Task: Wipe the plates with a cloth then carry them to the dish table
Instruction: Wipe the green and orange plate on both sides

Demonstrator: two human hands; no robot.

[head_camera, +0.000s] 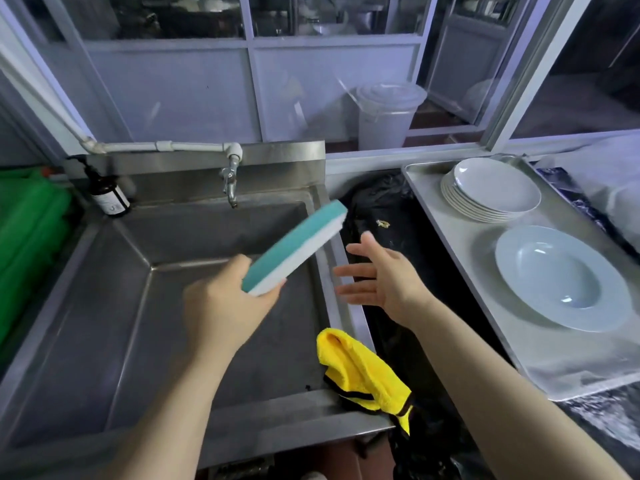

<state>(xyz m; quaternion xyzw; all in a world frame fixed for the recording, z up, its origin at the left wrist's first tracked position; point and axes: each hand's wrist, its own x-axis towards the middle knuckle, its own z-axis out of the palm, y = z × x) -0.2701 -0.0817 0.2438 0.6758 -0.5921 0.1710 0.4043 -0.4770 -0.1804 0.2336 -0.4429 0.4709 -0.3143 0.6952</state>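
My left hand (225,306) grips one end of a teal and white sponge (298,247), which slants up over the steel sink (104,306). My right hand (377,275) hovers open beside the sponge, fingers spread, touching nothing. A yellow cloth (360,372) lies draped over the sink's right front corner. On the metal tray (450,237) at the right sit a stack of white plates (491,192) and, nearer me, a single deep white plate (561,278).
A tap (230,183) hangs over the sink's back wall, with a dark pump bottle (109,195) to its left. Green containers (27,237) stand at the far left. A black bag (388,216) fills the gap between sink and tray.
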